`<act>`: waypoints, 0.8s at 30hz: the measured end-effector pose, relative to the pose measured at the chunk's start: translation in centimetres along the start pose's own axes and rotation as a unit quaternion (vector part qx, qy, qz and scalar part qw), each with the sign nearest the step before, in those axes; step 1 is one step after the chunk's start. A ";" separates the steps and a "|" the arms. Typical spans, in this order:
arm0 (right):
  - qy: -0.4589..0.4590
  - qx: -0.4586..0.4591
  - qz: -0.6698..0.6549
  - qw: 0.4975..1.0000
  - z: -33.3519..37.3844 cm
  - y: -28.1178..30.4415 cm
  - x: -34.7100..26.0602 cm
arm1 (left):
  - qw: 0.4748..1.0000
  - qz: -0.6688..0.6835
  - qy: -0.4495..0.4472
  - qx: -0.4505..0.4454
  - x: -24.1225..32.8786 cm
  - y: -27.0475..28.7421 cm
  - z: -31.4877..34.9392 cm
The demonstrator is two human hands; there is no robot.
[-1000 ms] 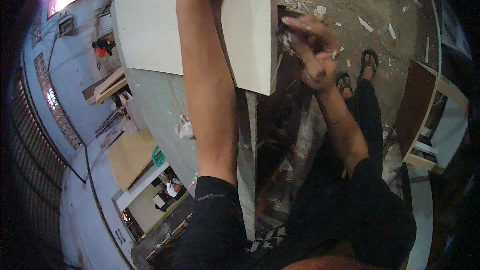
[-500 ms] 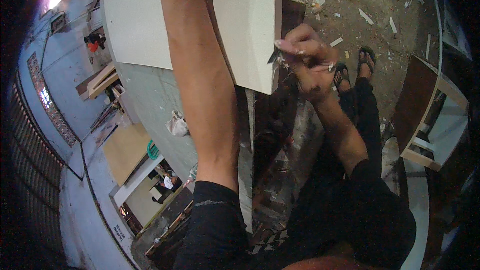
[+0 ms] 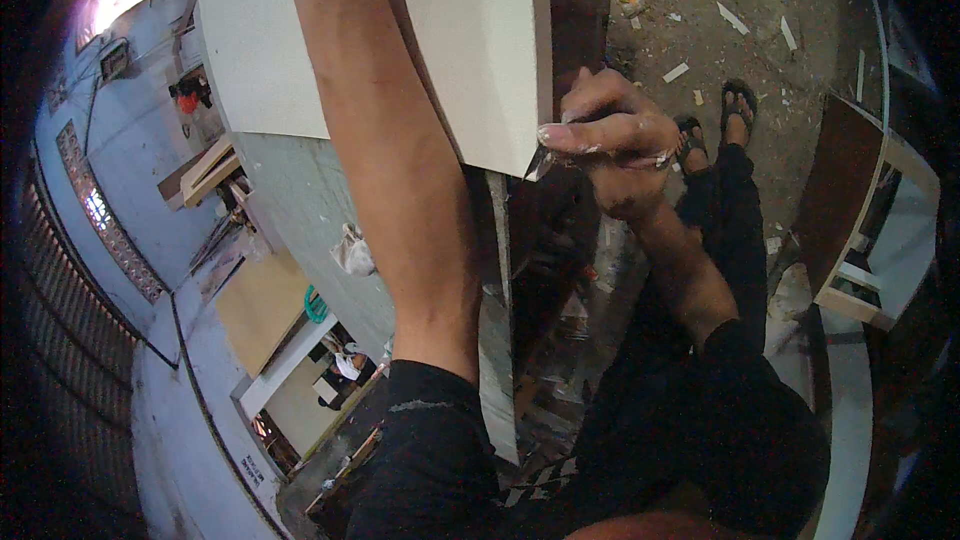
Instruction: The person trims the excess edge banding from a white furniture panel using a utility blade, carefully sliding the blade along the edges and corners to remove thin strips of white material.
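A white board [image 3: 480, 60] lies on a grey-green worktop [image 3: 310, 200], its right edge facing my right hand [image 3: 618, 140]. The fingers of that hand are closed in a pinch around a thin dark blade [image 3: 534, 164], set against the board's near right corner. Most of the blade is hidden by the thumb and fingers, which carry white crumbs and shavings. My left forearm stretches across the board to the upper edge of the picture; the left hand itself is cut off there.
A crumpled white bag [image 3: 352, 252] sits on the worktop left of my forearm. Offcuts and scraps litter the ground [image 3: 690, 30] at right, near sandalled feet [image 3: 738, 112]. A brown and white wooden frame [image 3: 850, 210] stands far right; plywood [image 3: 262, 310] leans at left.
My right hand has slid toward me along the board's edge, bringing the blade to the near corner. The view has shifted slightly. My left forearm stays laid over the board.
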State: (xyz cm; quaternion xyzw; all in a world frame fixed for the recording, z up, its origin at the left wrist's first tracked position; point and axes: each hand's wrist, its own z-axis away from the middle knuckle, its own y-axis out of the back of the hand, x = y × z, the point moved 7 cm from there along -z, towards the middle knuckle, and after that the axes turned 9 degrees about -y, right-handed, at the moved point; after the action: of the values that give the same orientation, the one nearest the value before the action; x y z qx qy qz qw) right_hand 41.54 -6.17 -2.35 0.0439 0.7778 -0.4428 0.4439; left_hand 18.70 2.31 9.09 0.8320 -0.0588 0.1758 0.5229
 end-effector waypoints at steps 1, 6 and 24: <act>0.007 0.000 0.004 1.000 0.0 -0.1 0.0 | 1.000 -0.019 -0.003 -0.001 -0.2 0.1 -0.1; 0.022 -0.015 -0.012 1.000 0.0 0.0 0.0 | 0.996 0.084 -0.005 0.003 -0.7 -0.3 0.2; 0.049 -0.102 -0.006 0.994 -0.8 1.0 0.4 | 0.992 0.128 0.011 0.001 -0.4 -1.1 0.2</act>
State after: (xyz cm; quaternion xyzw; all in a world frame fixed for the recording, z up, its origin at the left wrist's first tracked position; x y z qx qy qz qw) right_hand 41.26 -5.11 -3.09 0.0153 0.8400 -0.3606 0.4052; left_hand 18.68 2.65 7.92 0.8164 -0.1589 0.2501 0.4957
